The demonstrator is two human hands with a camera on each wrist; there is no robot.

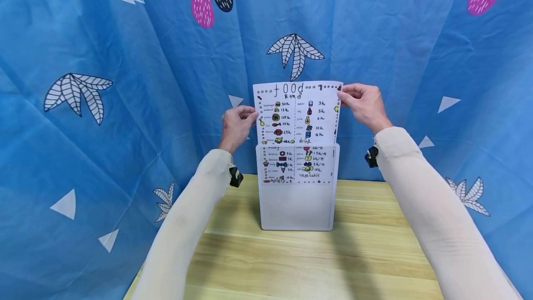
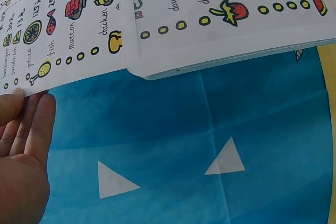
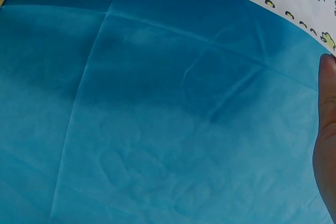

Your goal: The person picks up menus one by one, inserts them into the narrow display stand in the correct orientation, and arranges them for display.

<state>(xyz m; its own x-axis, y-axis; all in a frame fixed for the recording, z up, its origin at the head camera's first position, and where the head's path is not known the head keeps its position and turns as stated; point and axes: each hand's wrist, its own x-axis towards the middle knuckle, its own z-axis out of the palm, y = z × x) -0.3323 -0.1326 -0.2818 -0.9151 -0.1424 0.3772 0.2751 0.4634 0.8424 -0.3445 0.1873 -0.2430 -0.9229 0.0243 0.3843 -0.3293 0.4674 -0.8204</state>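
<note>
A white paper menu [image 1: 287,119], headed "food" and drawn with small coloured foods and prices, stands upright. Its lower part sits inside a clear upright sign holder [image 1: 297,207], seen through the front panel; the upper part sticks out above. My left hand [image 1: 237,126] pinches the paper's left edge between thumb and fingers. Higher up, my right hand [image 1: 366,103] pinches the right edge near the top corner. In the left wrist view the holder's rounded top corner [image 2: 144,72] overlaps the menu. Only part of the right hand [image 3: 328,124] shows in the right wrist view.
The holder stands on a light wood-grain table [image 1: 291,263]. Blue patterned cloth [image 1: 187,59] hangs behind and on both sides, with leaf and triangle prints. Black wrist devices [image 1: 236,177] sit on both white sleeves [image 1: 424,198].
</note>
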